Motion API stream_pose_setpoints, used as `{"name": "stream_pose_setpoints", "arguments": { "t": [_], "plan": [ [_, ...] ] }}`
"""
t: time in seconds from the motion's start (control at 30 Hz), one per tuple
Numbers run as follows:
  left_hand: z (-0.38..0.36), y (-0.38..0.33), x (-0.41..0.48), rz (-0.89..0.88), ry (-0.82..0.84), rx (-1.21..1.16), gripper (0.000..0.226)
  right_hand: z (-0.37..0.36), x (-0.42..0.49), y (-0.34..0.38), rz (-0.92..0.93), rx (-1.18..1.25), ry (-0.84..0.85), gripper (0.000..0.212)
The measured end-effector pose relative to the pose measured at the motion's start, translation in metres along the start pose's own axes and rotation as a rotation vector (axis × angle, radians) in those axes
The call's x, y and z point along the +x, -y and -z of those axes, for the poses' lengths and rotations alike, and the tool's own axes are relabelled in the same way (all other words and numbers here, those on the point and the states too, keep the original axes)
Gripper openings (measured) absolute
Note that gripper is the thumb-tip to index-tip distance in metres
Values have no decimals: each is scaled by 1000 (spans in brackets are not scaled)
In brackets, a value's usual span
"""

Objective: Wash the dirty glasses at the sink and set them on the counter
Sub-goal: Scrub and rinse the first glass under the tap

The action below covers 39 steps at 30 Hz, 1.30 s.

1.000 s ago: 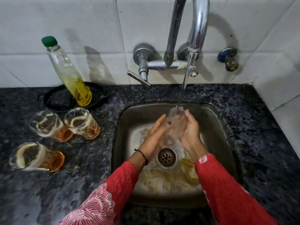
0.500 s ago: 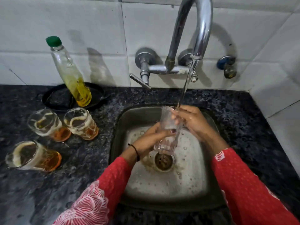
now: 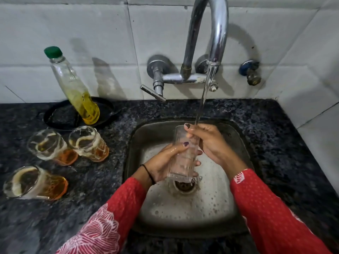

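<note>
The left hand [image 3: 163,162] wraps the lower half of a clear glass [image 3: 183,154], its grip curled round the wall with the thumb across the front. The right hand [image 3: 209,142] pinches the rim from above, thumb at the lip and fingers folded behind. The glass stands nearly upright over the drain [image 3: 184,186] of the steel sink [image 3: 236,143], foam on the basin floor. Water from the tap [image 3: 211,33] runs down onto the right hand at the rim. On the dark speckled surface [image 3: 275,143] to the left sit three dirty glasses [image 3: 88,143] with orange dregs, beside a green-capped bottle [image 3: 73,87] standing in a black dish [image 3: 60,114]. White tiles line the wall.
</note>
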<state>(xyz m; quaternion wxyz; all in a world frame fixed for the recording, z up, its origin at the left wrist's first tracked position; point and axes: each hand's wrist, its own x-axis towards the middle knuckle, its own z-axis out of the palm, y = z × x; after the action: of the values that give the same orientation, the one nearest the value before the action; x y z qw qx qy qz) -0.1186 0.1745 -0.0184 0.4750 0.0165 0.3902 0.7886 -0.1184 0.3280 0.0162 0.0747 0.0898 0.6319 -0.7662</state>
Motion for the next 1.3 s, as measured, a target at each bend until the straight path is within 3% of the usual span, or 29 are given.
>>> {"name": "stream_pose_setpoints", "arguments": {
  "t": [0.07,0.13,0.2,0.33,0.4,0.47,0.5,0.57,0.6,0.67,0.73,0.8,0.87,0.93,1.0,1.03,1.07,1.13,1.23,1.3],
  "plan": [
    [-2,2,5,-30,-135,195,42,-4,8,-5,-14,-248,-63,25],
    [-7,4,14,-134,-389,658,55,-8,18,-8,-35,-572,-115,32],
    [-8,3,18,-242,-551,867,67,-9,23,-10,-20,-684,-111,36],
    [6,-4,12,-141,-293,398,72,-1,13,0,44,-300,-21,24],
    [9,-4,6,-31,-92,161,57,1,8,1,48,-111,-14,22],
    [6,-1,7,56,-22,57,40,-2,9,1,38,-82,-51,22],
    [3,0,10,45,-77,109,33,-4,11,1,42,-167,-72,23],
    [-4,0,18,-87,-293,490,27,-5,16,3,39,-553,-77,29],
    [-6,-1,22,-161,-409,740,36,-4,19,3,27,-717,-73,31],
    [-6,-3,26,-240,-576,990,59,0,20,2,29,-678,-74,29],
    [-2,-5,25,-239,-421,750,62,4,15,1,67,-370,-92,22],
    [-2,-12,17,-126,-175,311,55,9,12,1,60,-31,-107,20],
    [-4,-14,14,-8,-26,104,41,10,13,1,41,46,-136,21],
    [-8,-12,19,-66,-152,360,31,10,17,3,15,-286,-150,23],
    [-8,-6,28,-191,-375,936,49,6,18,6,-41,-666,-111,28],
    [-6,-2,32,-227,-454,1111,63,4,18,6,-71,-718,-101,28],
    [-5,0,33,-238,-484,1125,72,5,16,6,-91,-680,-99,26],
    [0,-1,30,-171,-399,806,71,7,11,7,-62,-468,-68,25],
    [2,-4,16,12,-98,73,46,9,3,6,-10,-102,6,23],
    [4,-4,12,78,-26,-44,38,7,3,4,0,-105,-56,21]
  ]
}}
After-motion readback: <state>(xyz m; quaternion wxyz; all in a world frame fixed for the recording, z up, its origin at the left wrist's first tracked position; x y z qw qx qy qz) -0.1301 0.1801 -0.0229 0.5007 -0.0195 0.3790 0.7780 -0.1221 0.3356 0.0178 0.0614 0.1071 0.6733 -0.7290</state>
